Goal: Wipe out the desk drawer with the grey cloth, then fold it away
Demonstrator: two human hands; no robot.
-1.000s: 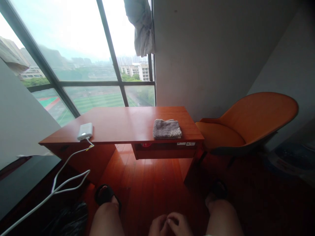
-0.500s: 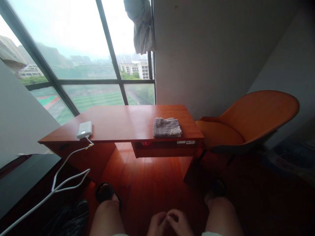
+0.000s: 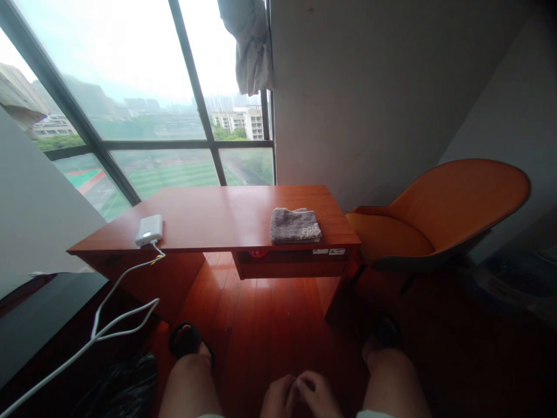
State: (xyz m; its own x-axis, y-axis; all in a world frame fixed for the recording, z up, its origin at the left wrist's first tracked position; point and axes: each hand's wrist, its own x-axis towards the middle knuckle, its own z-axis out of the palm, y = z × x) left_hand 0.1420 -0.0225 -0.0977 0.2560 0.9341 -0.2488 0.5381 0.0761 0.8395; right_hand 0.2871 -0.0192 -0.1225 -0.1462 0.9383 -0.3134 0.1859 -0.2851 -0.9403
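My left hand and my right hand rest together between my knees at the bottom edge of the view. Their fingers are curled and touch each other, and nothing shows in them. Ahead stands a reddish wooden desk. A folded grey towel lies near the desk's right front edge. A white power bank sits at the left front edge, with a white cable running down off it toward the lower left.
An orange lounge chair stands right of the desk against the wall. A large window with a knotted curtain is behind the desk. My feet in dark sandals rest on the red wooden floor. A black bag lies at lower left.
The view has tilted slightly; my hands stay together between my knees and have shifted only a little. Nothing on the desk has moved.
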